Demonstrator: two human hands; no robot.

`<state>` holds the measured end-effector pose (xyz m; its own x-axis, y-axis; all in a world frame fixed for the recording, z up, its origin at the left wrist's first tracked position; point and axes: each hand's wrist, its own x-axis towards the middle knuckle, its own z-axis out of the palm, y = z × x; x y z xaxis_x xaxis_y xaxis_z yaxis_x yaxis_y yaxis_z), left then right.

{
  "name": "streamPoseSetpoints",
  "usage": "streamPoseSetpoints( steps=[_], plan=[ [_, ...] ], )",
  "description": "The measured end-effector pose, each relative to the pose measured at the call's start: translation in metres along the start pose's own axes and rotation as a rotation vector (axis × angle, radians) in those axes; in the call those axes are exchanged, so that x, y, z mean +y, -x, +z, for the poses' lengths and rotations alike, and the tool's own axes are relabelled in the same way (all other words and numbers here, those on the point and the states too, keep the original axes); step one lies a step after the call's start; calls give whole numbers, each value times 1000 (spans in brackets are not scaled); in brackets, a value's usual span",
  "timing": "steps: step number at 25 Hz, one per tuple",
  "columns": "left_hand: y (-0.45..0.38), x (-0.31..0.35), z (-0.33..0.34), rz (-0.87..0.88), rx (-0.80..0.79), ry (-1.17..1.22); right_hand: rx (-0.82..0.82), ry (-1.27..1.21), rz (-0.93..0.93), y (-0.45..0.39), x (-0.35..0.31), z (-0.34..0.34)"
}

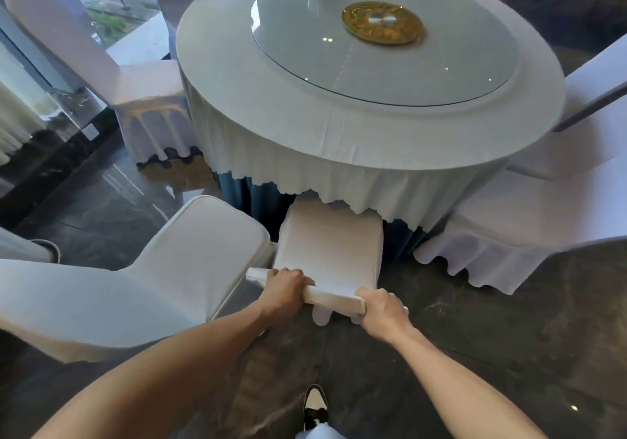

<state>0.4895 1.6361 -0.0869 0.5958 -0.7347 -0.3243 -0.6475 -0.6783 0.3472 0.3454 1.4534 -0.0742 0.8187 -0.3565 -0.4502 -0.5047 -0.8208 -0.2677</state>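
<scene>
Chair (330, 235), white-covered, stands pushed in at the round tabletop (271, 99), its seat hidden under the cloth skirt. My left hand (286, 284) and right hand (383, 309) each grip its top edge, fingers curled over. Count: three more covered chairs, namely near-left chair (135, 286), far-left chair (101, 65) and right chair (526, 218), which is cut off by the frame; one glass turntable (441, 75).

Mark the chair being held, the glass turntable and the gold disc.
held chair (330, 235): head view, middle of its white-covered backrest.
glass turntable (424, 75): head view, bare glass near its front rim.
gold disc (382, 23): head view, centre of the disc.
</scene>
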Motion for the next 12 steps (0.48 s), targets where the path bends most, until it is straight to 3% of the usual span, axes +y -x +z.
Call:
streamPoseSetpoints(
  steps=[5, 12],
  plan=[
    [-20, -11, -17, 16, 14, 56, -46, -26, 29, -23, -8, -14],
    [4, -54, -47, 166, -53, 146, -328, -40, -10, -37, -54, -38]
  ],
)
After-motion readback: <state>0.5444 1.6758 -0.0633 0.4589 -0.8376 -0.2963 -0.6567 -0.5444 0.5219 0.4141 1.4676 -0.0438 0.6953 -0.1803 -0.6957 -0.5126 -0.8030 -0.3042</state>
